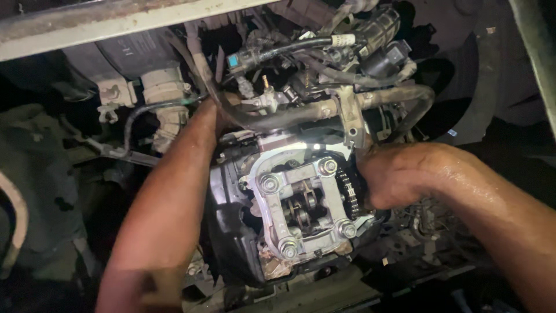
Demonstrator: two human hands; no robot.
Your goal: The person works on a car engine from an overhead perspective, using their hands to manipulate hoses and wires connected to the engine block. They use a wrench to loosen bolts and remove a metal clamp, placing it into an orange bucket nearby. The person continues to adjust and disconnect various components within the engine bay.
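Head-cam view of an open small-engine cylinder head point(301, 208), bare silver metal, cover already off, rocker arms and four flanged bolts point(270, 184) still in place. Right hand point(394, 177) curls round the black toothed cam sprocket w/ chain point(349, 194) at the head's right edge. Left hand point(215, 119) reaches behind grey hoses point(278, 119); fingers hidden, grip can't be judged.

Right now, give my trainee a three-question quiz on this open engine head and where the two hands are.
1. True or false: the silver metal rocker bracket is held by four bolts.
2. Which hand is beside the black toothed cam chain: A left, B right?
3. Fill in: the left hand's fingers are ____ behind the grey rubber hose.

Key: 1 true; 2 B, the right hand; 3 hidden, since the left hand reaches behind the hose.
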